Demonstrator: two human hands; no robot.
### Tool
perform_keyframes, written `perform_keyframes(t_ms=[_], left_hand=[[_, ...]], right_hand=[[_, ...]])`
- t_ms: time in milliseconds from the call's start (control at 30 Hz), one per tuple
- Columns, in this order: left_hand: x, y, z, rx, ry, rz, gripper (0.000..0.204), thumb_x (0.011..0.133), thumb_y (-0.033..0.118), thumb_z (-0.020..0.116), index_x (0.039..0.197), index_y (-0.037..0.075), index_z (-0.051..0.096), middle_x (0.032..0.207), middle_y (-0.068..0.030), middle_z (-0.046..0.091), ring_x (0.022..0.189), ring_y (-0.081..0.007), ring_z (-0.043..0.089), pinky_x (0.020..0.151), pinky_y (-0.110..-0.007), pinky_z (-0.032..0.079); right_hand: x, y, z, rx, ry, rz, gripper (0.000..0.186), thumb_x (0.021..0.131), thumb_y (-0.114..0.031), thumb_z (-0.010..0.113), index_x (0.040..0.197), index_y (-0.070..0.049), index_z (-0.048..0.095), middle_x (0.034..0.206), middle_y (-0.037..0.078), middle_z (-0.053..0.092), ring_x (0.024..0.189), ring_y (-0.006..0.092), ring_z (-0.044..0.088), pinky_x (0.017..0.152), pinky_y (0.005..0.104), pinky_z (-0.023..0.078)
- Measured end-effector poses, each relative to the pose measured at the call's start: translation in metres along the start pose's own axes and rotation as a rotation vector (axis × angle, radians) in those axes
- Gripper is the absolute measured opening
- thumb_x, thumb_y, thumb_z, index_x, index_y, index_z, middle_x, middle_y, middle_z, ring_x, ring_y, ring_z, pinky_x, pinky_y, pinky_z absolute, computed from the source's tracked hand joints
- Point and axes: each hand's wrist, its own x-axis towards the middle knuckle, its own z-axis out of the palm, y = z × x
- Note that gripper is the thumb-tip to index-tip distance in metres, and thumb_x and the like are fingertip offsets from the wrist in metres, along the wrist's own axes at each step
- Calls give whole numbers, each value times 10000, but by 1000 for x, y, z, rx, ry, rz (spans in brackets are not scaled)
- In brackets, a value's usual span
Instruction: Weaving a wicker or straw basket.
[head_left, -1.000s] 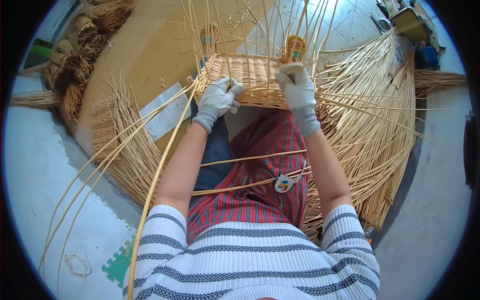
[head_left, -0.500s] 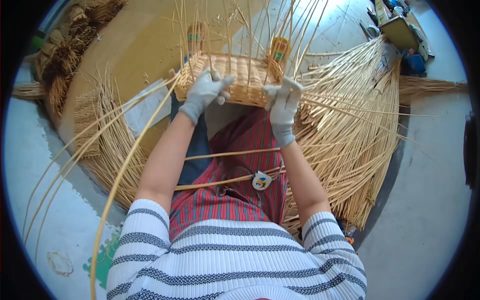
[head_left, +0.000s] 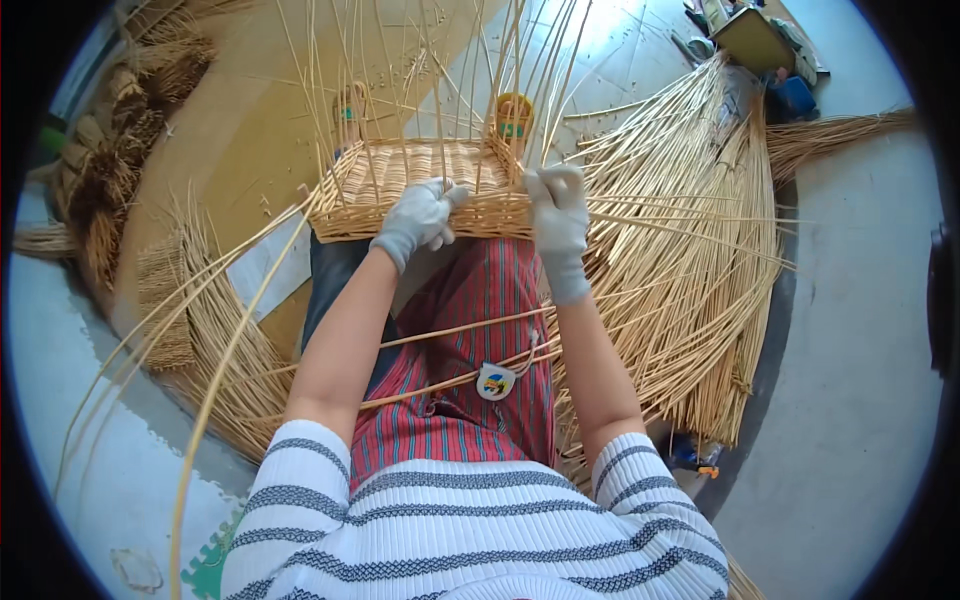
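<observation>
Basket (head_left: 415, 165) out ahead of the apron (head_left: 480, 300), on the near side of the slippers (head_left: 514, 126), stakes (head_left: 569, 75) standing up from the rim. Support underneath hidden; cannot tell how steady.

Left hand (head_left: 420, 218), gloved: grip mostly closed on the front wall, thumb up by the rim, fingers lower down. Right hand (head_left: 558, 205), also gloved: at the front right corner, fingers bent inward; cannot tell how tight, or whether around anything.

Main risk, by judgement: a stake kinked or cracked near the rim. Likely cause: too sharp a bend at the corner. Uneven lean among the stakes, some crossing; easy to confuse or catch.

Next: loose weave at that corner. Probable cause: slack in the strands (head_left: 690, 217) trailing right over the bundle (head_left: 690, 300). Possible snagging there too, stray stems included.

Left side: long cane (head_left: 204, 415) running back past the left forearm (head_left: 340, 330). Easy to knock with an elbow, perhaps enough to twist the left corner.

Across the lap: canes (head_left: 420, 391) close to a white tag (head_left: 495, 381). Chance of tangling with any shift of the legs.

Also possible: basket skewed out of square, from uneven force between hands.
</observation>
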Motion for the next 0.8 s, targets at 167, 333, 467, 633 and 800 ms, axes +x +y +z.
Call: perform_keyframes(t_ms=[167,333,467,633,800], left_hand=[[2,4,10,128,229,-19,485,1030,508,486,1055,70,694,563,-48,596,453,-162,574,499,-357,476],[10,-3,5,-13,145,-29,388,1007,440,584,997,62,670,560,-43,571,453,-154,561,436,-343,449],[9,17,31,-502,273,31,395,916,296,762,1080,-3,562,715,-64,625,432,-150,583,345,-293,450],[12,12,39,-367,328,19,356,921,285,750,1062,14,566,698,-73,628,395,-139,563,288,-281,390],[12,26,58,29,879,950,383,976,215,666,1316,102,531,695,-62,663,560,-205,663,546,-318,542]], right_hand=[[88,-37,89,-599,-256,-720,640,909,14,590,1511,-119,418,1467,147,537,1318,321,541,1080,389,451],[26,27,-20,36,17,-411,502,1010,-61,504,1478,-154,349,898,85,683,891,163,697,802,326,570],[-15,0,-24,118,4,-224,255,1057,-60,423,1308,-58,468,838,56,662,839,174,699,826,339,562],[-17,-29,-24,170,-184,-264,140,1020,-69,539,1155,-66,576,866,67,717,827,177,700,810,324,567],[14,2,-103,73,134,108,128,904,-90,751,944,-100,630,917,64,718,850,135,714,495,197,519]])
